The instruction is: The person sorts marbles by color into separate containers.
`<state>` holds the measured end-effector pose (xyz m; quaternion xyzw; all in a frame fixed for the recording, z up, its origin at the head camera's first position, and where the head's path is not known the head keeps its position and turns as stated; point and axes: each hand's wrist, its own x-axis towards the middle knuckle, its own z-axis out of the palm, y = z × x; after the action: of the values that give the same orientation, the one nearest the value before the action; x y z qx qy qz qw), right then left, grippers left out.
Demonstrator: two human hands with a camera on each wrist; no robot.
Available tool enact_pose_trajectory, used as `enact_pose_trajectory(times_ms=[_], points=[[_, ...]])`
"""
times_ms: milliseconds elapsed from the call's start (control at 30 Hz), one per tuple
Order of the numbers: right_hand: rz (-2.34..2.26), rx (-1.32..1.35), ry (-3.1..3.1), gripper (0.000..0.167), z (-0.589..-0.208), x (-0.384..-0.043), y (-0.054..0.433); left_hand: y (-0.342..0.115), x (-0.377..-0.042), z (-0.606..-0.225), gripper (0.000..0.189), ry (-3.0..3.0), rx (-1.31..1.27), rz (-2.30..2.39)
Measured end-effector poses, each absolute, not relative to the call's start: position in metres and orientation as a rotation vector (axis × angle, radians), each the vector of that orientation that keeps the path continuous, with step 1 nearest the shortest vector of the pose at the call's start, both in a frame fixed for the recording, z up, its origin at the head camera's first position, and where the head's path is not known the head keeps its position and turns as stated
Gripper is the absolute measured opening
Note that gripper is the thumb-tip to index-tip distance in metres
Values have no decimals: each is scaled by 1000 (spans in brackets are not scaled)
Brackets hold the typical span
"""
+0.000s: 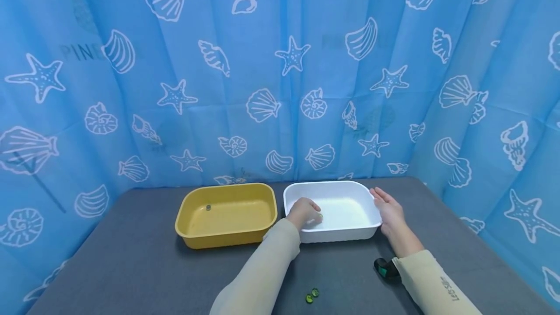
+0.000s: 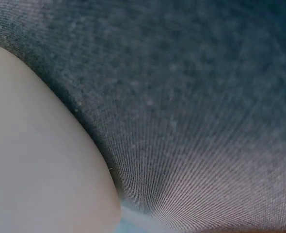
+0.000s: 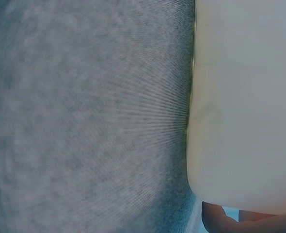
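Observation:
My left hand (image 1: pixel 306 212) reaches over the near left rim of the white basin (image 1: pixel 339 236). Its fingers are curled down inside, with a bit of a small green piece showing at the fingertips; most of that piece is hidden. My right hand (image 1: pixel 390 213) rests against the basin's right outer wall, its fingers extended upward; the thumb is hard to make out. Two small round green pieces (image 1: pixel 312 295) lie side by side on the grey cloth nearer me. Neither wrist view shows what the hands work on; they show mostly cloth and a pale surface.
A yellow basin (image 1: pixel 225 241) stands left of the white one, with a small grey round thing (image 1: pixel 208 207) inside. By the right sleeve lies a black object with a green patch (image 1: pixel 385 269), partly covered. A blue shell-print curtain (image 1: pixel 280 86) encloses the grey table (image 1: pixel 131 256).

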<state>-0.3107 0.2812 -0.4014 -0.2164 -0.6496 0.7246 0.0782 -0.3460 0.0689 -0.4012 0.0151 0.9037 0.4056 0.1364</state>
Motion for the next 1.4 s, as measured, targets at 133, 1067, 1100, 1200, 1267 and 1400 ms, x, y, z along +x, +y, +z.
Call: enact_pose_trajectory(times_ms=[133,1067,1100,1200,1267,1400], points=[[2173,-651,-1938,49,-401,-310,281,68,-348,-402,12,2645,79,1242],[2142,-659,-1958,49,-399,-309,279,-17,-261,-389,23,2448,686,1614],[2136,-660,-1960,49,-399,-309,279,-20,-257,-391,23,2431,691,1580],[2133,-659,-1967,49,-400,-310,279,-27,-244,-398,22,2402,715,1451],[2129,-665,-1967,49,-401,-311,279,-31,-238,-401,21,2394,750,1361],[2122,-675,-1962,48,-401,-312,277,-34,-229,-406,19,2370,845,1223]])
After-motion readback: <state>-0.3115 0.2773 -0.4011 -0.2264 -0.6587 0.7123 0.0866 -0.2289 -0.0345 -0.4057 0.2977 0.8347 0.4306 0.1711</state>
